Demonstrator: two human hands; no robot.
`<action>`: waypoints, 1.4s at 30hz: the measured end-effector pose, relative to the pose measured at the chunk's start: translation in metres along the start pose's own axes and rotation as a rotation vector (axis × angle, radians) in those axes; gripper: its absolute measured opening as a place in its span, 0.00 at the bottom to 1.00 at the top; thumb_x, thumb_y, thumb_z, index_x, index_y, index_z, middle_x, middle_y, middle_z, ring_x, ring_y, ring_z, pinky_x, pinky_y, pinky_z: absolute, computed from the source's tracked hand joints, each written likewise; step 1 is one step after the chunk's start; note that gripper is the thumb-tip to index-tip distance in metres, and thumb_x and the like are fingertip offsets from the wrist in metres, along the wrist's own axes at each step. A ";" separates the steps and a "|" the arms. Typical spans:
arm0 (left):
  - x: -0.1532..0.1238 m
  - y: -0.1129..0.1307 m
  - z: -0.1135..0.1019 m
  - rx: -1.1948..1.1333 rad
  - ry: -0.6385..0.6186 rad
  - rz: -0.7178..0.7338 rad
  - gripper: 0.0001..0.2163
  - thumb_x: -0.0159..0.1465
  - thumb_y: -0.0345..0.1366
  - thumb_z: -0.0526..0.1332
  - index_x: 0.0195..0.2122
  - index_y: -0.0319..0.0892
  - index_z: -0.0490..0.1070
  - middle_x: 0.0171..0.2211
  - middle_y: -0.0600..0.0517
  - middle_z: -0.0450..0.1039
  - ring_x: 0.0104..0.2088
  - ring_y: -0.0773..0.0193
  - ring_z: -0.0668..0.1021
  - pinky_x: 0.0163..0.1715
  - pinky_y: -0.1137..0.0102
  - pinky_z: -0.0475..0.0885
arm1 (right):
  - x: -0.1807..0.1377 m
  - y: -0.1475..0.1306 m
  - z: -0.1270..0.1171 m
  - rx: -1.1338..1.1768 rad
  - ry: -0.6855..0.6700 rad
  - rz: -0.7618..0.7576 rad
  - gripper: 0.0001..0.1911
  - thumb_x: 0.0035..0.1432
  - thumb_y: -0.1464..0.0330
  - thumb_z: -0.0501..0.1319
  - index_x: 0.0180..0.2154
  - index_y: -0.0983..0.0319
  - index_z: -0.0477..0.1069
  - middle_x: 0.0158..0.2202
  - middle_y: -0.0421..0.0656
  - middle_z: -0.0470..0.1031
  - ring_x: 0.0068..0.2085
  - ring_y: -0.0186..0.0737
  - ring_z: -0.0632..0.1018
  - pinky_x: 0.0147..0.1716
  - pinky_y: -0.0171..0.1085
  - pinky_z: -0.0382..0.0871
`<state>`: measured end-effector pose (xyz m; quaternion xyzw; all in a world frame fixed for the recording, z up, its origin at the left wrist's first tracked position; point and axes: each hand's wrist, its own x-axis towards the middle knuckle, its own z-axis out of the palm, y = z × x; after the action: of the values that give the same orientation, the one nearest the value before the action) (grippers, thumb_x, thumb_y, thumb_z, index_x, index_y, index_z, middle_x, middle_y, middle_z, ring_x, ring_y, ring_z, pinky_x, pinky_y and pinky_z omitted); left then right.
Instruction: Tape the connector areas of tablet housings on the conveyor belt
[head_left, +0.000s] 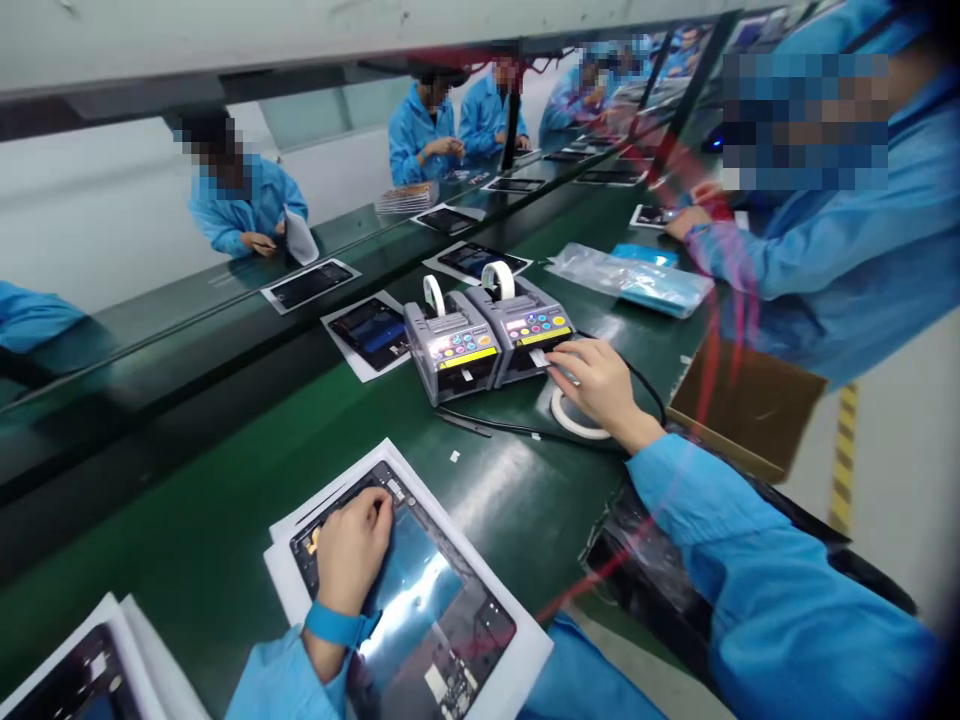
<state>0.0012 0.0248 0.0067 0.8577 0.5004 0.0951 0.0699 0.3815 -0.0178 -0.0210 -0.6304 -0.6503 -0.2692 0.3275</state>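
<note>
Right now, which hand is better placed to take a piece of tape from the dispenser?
The right hand. Its fingers reach the front of the nearer tape dispenser, close to the outlet. The left hand lies flat on the open tablet, far from both machines, and seems to steady it.

The person wears a bright blue work smock with long, loose sleeves that reach both wrists. A bright blue band circles the left wrist, just below the bare left hand. The right hand is bare too, with its sleeve cuff gathered at the wrist.
</note>
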 end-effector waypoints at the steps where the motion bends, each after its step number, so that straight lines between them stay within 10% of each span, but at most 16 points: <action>1: 0.000 0.002 0.000 -0.003 0.002 0.000 0.09 0.66 0.34 0.53 0.36 0.43 0.73 0.23 0.55 0.73 0.24 0.63 0.76 0.24 0.73 0.59 | 0.002 0.000 0.003 0.008 0.015 -0.004 0.09 0.62 0.71 0.55 0.40 0.60 0.74 0.41 0.47 0.74 0.43 0.45 0.72 0.41 0.45 0.67; 11: -0.072 -0.026 -0.057 -0.060 0.174 0.137 0.10 0.66 0.40 0.54 0.42 0.43 0.72 0.39 0.47 0.75 0.40 0.57 0.77 0.42 0.64 0.72 | -0.013 -0.024 -0.061 0.164 0.103 -0.059 0.03 0.59 0.65 0.63 0.32 0.56 0.74 0.29 0.46 0.76 0.31 0.41 0.76 0.30 0.41 0.68; 18: -0.101 -0.070 -0.035 0.069 0.066 0.037 0.14 0.65 0.42 0.57 0.48 0.39 0.69 0.53 0.40 0.67 0.54 0.49 0.68 0.52 0.55 0.67 | 0.015 -0.180 -0.041 0.729 -0.564 -0.449 0.07 0.63 0.71 0.55 0.39 0.58 0.71 0.38 0.42 0.76 0.38 0.39 0.77 0.35 0.38 0.73; 24: -0.099 -0.070 -0.018 0.019 -0.017 -0.002 0.23 0.63 0.44 0.60 0.57 0.40 0.63 0.58 0.43 0.63 0.56 0.49 0.66 0.54 0.53 0.63 | 0.039 -0.287 0.029 0.721 -0.516 -0.440 0.08 0.61 0.71 0.56 0.41 0.63 0.72 0.38 0.44 0.76 0.39 0.39 0.76 0.36 0.36 0.71; 29: -0.100 -0.069 -0.017 -0.047 -0.059 0.011 0.24 0.62 0.44 0.59 0.58 0.42 0.63 0.59 0.44 0.62 0.55 0.48 0.65 0.53 0.52 0.61 | 0.020 -0.295 0.064 0.671 -0.425 -0.404 0.08 0.60 0.71 0.57 0.40 0.63 0.73 0.38 0.43 0.76 0.37 0.38 0.77 0.37 0.35 0.70; 42: -0.098 -0.070 -0.009 -0.068 -0.060 -0.019 0.22 0.64 0.46 0.56 0.57 0.44 0.63 0.59 0.46 0.62 0.55 0.46 0.64 0.54 0.49 0.58 | 0.020 -0.293 0.066 0.572 -0.428 -0.476 0.06 0.60 0.72 0.59 0.38 0.63 0.73 0.36 0.42 0.77 0.35 0.38 0.76 0.32 0.35 0.69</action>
<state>-0.1071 -0.0267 -0.0085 0.8526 0.5026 0.0855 0.1148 0.0839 0.0279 -0.0298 -0.3883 -0.8794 -0.0090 0.2755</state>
